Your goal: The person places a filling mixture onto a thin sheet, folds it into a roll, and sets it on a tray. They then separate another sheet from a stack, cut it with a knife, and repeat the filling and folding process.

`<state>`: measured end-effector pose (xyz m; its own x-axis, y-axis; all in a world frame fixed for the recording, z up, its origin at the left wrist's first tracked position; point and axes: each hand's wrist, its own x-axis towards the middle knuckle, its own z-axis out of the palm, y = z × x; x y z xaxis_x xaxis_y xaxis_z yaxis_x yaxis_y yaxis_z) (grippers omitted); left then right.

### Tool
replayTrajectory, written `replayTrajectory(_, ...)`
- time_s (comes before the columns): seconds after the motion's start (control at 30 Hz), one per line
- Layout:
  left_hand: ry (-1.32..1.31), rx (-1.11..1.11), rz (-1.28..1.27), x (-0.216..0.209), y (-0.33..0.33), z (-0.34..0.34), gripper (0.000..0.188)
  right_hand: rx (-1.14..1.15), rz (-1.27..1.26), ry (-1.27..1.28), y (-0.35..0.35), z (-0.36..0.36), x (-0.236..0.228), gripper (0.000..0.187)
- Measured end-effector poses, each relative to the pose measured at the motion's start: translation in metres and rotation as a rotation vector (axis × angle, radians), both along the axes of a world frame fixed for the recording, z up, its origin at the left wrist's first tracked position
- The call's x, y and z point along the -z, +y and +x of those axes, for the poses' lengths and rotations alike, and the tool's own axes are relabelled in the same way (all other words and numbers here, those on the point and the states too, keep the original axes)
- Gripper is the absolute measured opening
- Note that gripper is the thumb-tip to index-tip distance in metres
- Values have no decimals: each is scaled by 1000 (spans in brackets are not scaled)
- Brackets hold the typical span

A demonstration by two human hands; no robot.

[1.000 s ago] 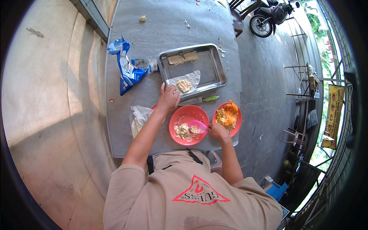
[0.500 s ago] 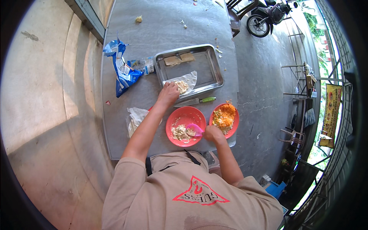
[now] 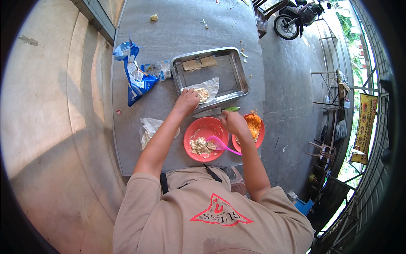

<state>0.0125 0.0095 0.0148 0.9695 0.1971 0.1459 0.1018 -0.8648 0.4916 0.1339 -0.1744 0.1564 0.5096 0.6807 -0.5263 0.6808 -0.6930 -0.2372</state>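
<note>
left hand (image 3: 186, 100) on wrapper (image 3: 206, 89) (filled), right hand (image 3: 233, 122) gripping spoon (image 3: 223, 145)

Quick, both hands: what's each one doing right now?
Left hand: resting on the filled wrapper in the metal tray; grip cannot be told.
Right hand: closed on the pink spoon over the red bowl.

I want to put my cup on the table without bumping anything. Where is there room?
The far end of the grey metal table, beyond the steel tray, is bare save small scraps. Another bare strip lies between the blue plastic bag and the white wrappers. It is crowded near the red bowl, orange-filled plate, green-handled knife and both hands.
</note>
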Motion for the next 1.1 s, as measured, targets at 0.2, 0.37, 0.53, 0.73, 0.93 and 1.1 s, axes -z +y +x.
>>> replayTrajectory(0.2, -23, -27, -61, 2, 2, 0, 9, -50, 290, -96, 54, 8, 46, 25)
replayTrajectory(0.37, -17, -53, -104, 3, 6, -2, 10, -193, 164, -114, 72, 12, 64, 20)
replayTrajectory(0.53, -18, -64, -146, 2, 8, -2, 10, -251, 89, -117, 77, 22, 75, 22)
replayTrajectory(0.73, -18, -100, -168, 2, 8, 1, 10, -272, 140, -81, 73, 31, 76, 15)
replayTrajectory(0.93, -27, -110, -195, 4, 9, 2, 9, -278, 110, -22, 73, 45, 89, 13)
replayTrajectory(1.1, -35, -155, -187, 7, 8, 5, 8, -257, 182, 54, 74, 54, 99, 12)
